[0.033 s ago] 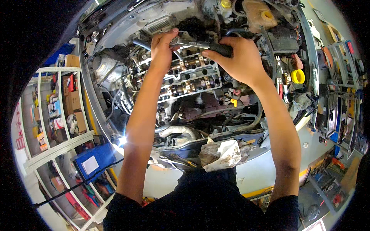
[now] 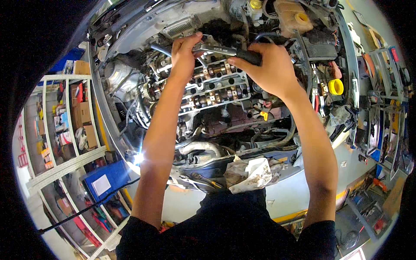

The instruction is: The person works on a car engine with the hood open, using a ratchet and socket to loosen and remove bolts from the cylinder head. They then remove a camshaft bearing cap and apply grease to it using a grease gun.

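A ratchet wrench [image 2: 220,50] lies roughly level over the far side of an open engine. My right hand [image 2: 275,65] is wrapped round its black handle. Closed about the ratchet's head at the other end is my left hand [image 2: 183,53]. Below the head a metal shaft slants down to the engine, and its lower end is hard to make out. Under and nearer than the tool sits the cylinder head [image 2: 195,90], its cover off and two rows of camshaft lobes exposed. My left forearm hides part of its left end.
A soiled rag [image 2: 248,174] rests on the car's front edge. Pliers [image 2: 316,102] and a yellow cap [image 2: 335,86] lie on the right side of the bay. A brown reservoir [image 2: 291,19] stands at the far right. Shelving [image 2: 65,173] with boxes is at left; a bright lamp [image 2: 138,158] shines nearby.
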`<action>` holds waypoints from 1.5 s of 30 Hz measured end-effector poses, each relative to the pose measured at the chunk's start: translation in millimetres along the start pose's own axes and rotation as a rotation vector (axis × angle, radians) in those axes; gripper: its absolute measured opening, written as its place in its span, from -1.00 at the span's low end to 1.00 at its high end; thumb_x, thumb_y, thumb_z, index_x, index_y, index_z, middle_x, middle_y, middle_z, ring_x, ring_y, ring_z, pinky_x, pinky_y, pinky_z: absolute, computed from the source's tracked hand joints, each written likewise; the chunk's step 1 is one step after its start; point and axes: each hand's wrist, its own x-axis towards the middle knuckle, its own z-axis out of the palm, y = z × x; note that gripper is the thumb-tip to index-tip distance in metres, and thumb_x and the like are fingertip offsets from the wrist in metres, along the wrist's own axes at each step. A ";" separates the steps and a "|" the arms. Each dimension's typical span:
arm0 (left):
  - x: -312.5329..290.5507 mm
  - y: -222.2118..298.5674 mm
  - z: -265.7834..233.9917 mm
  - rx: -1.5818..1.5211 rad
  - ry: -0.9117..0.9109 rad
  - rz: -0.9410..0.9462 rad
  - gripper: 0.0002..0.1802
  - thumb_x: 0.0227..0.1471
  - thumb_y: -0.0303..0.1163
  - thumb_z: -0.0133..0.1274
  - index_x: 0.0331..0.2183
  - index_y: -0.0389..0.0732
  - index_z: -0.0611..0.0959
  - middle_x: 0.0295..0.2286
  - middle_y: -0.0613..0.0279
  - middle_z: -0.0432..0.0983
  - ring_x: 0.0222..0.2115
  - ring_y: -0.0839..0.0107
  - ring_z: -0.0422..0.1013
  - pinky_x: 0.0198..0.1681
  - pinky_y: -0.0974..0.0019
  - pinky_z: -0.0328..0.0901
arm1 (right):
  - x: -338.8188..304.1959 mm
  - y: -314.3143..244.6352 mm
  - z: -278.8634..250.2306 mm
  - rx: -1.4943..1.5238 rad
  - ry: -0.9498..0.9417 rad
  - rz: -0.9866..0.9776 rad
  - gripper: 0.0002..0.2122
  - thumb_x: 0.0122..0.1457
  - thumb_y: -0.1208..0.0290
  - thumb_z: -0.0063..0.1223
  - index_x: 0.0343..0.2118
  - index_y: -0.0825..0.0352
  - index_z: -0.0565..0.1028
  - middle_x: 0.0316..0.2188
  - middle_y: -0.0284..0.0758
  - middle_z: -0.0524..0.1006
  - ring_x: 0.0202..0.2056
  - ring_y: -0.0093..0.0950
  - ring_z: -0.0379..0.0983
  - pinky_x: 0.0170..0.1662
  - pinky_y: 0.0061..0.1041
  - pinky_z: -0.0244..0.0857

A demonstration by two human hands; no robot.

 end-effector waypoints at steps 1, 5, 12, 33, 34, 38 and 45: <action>3.3 -2.7 -3.7 0.003 -0.003 -0.030 -0.63 0.11 -0.15 0.19 -0.21 -0.27 0.63 -0.22 0.14 0.54 -0.19 0.29 0.50 -0.29 0.17 0.49 | -0.8 0.8 6.8 0.026 0.016 -0.010 -0.45 0.02 -0.18 0.27 -0.45 0.39 0.66 -0.57 -0.05 0.59 -0.45 -0.04 0.57 -0.30 -0.16 0.46; 15.1 -6.3 -11.9 0.099 -0.165 -0.089 -0.65 0.10 -0.11 0.19 -0.31 -0.22 0.71 -0.22 0.19 0.54 -0.16 0.35 0.49 -0.22 0.23 0.47 | -10.4 3.4 21.6 0.118 0.014 0.079 -0.50 0.07 -0.10 0.28 -0.47 0.40 0.64 -0.66 -0.15 0.52 -0.57 -0.19 0.51 -0.43 -0.24 0.37; 5.6 10.9 7.3 0.324 -0.241 -0.041 -0.61 0.10 -0.03 0.18 -0.37 -0.20 0.73 -0.22 0.22 0.53 -0.23 0.38 0.48 -0.25 0.26 0.44 | -41.8 3.9 40.5 0.080 0.018 0.164 -0.66 0.16 0.07 0.29 -0.38 0.31 0.61 -0.66 -0.33 0.50 -0.61 -0.41 0.46 -0.49 -0.31 0.30; 10.6 -6.5 -18.5 -0.170 0.147 -0.082 -0.72 0.04 -0.23 0.21 -0.32 -0.25 0.61 -0.35 0.17 0.51 -0.30 0.31 0.43 -0.35 0.19 0.41 | 36.8 -3.0 15.7 -0.082 0.065 -0.145 -0.39 -0.04 -0.30 0.24 -0.52 0.35 0.66 -0.52 -0.05 0.61 -0.39 -0.05 0.59 -0.26 -0.16 0.48; 11.1 -7.4 -19.8 -0.168 0.111 -0.092 -0.60 0.00 -0.19 0.25 -0.23 -0.27 0.55 -0.27 0.15 0.48 -0.23 0.30 0.42 -0.27 0.16 0.40 | 35.1 -3.9 16.2 -0.083 0.082 -0.139 -0.39 -0.04 -0.30 0.25 -0.52 0.35 0.66 -0.54 -0.05 0.60 -0.40 -0.05 0.59 -0.27 -0.16 0.48; 13.3 -9.3 -23.5 -0.161 0.041 -0.123 -0.30 -0.08 -0.09 0.33 -0.04 -0.33 0.42 -0.11 0.10 0.41 -0.10 0.28 0.39 -0.11 0.09 0.38 | 28.8 -6.8 19.6 -0.070 0.132 -0.129 -0.38 -0.05 -0.31 0.25 -0.52 0.35 0.66 -0.58 -0.07 0.59 -0.43 -0.05 0.59 -0.29 -0.16 0.49; -0.4 12.9 -12.5 -0.190 0.190 -0.061 -0.70 0.09 -0.28 0.17 -0.20 -0.29 0.62 -0.17 0.11 0.45 -0.18 0.21 0.45 -0.28 0.14 0.49 | 47.0 -3.3 5.7 -0.195 0.091 -0.254 -0.38 -0.04 -0.32 0.23 -0.46 0.34 0.67 -0.57 -0.06 0.60 -0.41 -0.06 0.60 -0.28 -0.14 0.49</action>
